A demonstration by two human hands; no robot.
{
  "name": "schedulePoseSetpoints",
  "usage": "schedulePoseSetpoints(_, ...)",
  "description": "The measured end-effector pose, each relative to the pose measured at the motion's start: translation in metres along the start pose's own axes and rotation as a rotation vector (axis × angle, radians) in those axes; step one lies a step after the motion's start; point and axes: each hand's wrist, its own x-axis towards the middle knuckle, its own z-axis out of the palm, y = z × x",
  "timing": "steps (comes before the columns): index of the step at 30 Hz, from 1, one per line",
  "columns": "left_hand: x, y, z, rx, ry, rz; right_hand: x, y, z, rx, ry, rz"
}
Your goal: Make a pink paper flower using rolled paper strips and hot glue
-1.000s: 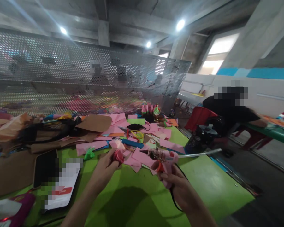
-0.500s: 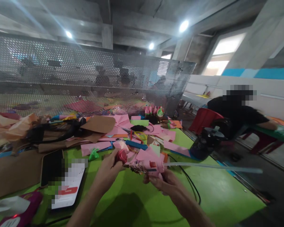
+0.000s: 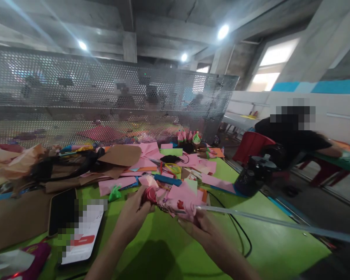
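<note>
My left hand [image 3: 137, 210] pinches a small rolled red-pink paper piece [image 3: 150, 194] over the green table. Closed around a pink glue gun [image 3: 186, 208], my right hand [image 3: 200, 225] holds it level, with its nozzle end at the paper roll; the exact contact is hidden. A long clear glue stick [image 3: 268, 219] sticks out of the gun's rear toward the right edge. The gun's black cord [image 3: 245, 233] curves over the table at the right. Pink paper sheets [image 3: 177, 192] lie just beyond both hands.
A phone with a lit screen [image 3: 84, 237] and a dark phone [image 3: 62, 212] lie at left beside brown cardboard [image 3: 17, 214]. Behind the paper scraps stands a perforated metal screen [image 3: 105, 101]. A black container [image 3: 253, 175] is at right, near a seated person [image 3: 291, 132].
The glue gun has swung from pointing up-left to level, its nozzle moving left to the paper roll. The glue stick now reaches farther right. My left hand still holds the roll.
</note>
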Motion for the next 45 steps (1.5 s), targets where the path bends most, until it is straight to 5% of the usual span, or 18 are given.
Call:
schedulePoseSetpoints(17,0.001,0.001,0.000,0.027,-0.026,0.038,-0.001,-0.015,-0.005,-0.354,-0.088,-0.007)
schedulePoseSetpoints(45,0.003,-0.005,0.001,0.031,0.011,0.039,-0.002,-0.009,-0.004,-0.249,-0.053,-0.058)
